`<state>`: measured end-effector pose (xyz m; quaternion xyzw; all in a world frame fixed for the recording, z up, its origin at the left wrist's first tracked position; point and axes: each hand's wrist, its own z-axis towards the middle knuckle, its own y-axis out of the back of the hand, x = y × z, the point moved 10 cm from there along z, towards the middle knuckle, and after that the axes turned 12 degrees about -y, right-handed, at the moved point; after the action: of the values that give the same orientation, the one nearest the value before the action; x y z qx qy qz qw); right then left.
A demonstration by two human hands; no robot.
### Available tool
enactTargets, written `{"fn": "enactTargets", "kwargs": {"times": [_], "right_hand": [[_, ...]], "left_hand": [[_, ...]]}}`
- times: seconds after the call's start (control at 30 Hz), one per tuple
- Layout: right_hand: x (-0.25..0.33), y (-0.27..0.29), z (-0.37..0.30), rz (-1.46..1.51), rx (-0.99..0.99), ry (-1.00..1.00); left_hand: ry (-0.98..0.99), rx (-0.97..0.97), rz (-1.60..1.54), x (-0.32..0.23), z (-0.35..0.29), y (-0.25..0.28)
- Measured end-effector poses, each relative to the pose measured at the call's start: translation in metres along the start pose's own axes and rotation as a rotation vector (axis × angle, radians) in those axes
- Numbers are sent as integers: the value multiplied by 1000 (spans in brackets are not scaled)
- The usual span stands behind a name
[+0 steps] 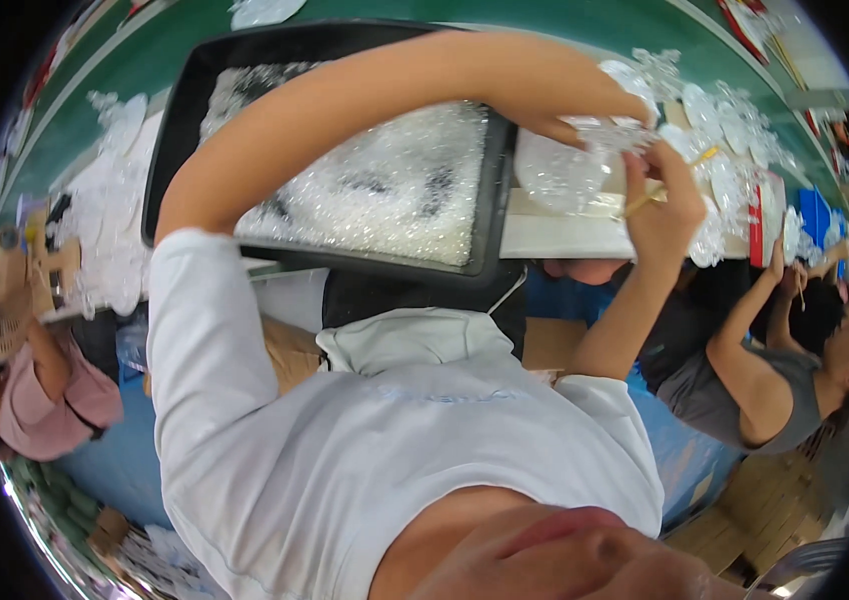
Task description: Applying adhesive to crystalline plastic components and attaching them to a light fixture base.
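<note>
My left arm reaches across a black tray filled with small clear, glittering beads. At its end, my left hand is closed on a clear plastic ornament with a round, disc-like part and a knobbly top. Close against it is my right hand, fingers bent around a thin yellow stick. The fingertips of this hand also come up to the ornament's top; whether they press on it is hard to tell. A white surface lies beneath the ornament, right of the tray.
Several similar clear ornaments crowd the bench to the right, more to the left. A red-and-white box and a blue bin stand further right. A co-worker sits at right, another at left.
</note>
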<state>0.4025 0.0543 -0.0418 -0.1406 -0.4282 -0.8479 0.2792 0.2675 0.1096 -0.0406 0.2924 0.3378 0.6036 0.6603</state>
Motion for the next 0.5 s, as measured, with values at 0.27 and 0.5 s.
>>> {"fn": "enactTargets", "kwargs": {"times": [0.27,0.5], "right_hand": [[-18,-20,-18,-142,12,22],[0,3,-23,-350,-32,57]], "left_hand": [[754,433,1008,151,-204,204],[1181,602,511,209,-337,188]]}}
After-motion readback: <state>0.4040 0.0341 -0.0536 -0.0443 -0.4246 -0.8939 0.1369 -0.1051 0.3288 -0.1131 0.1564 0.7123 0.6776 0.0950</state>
